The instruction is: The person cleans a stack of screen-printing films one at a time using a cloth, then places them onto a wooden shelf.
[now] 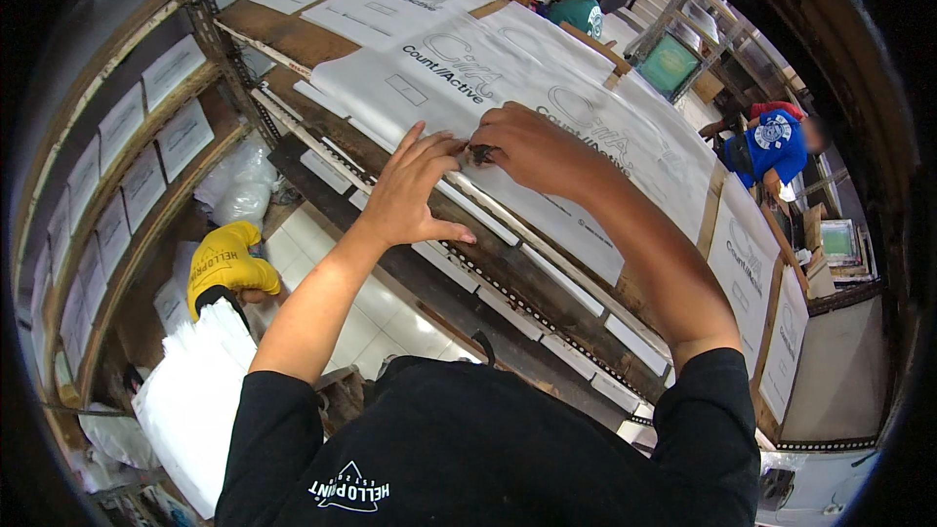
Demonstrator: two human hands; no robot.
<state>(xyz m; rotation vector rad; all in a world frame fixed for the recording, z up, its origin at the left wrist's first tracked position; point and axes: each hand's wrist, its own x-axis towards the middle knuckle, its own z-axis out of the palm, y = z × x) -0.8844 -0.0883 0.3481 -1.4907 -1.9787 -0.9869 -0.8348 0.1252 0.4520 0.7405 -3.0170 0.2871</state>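
Note:
White printed sheets (366, 73), perhaps flat plastic bags, lie in rows on a long wooden table with dark lettering and line drawings facing up. My left hand (415, 185) is open at the near edge of one sheet, its thumb apart and its fingertips at the sheet's border. Just to the right, my right hand (532, 148) is closed over the same sheet. A small dark thing (480, 153) shows at its fingertips, too small to name. The fingertips of both hands are close together.
Below the tabletop, a lower shelf (488, 283) holds more white sheets. Curved-looking racks (146, 171) with printed sheets stand left. A person in yellow (229, 268) is beside a white stack (195, 390). Co-workers in green (581, 15) and blue (771, 148) are beyond the table.

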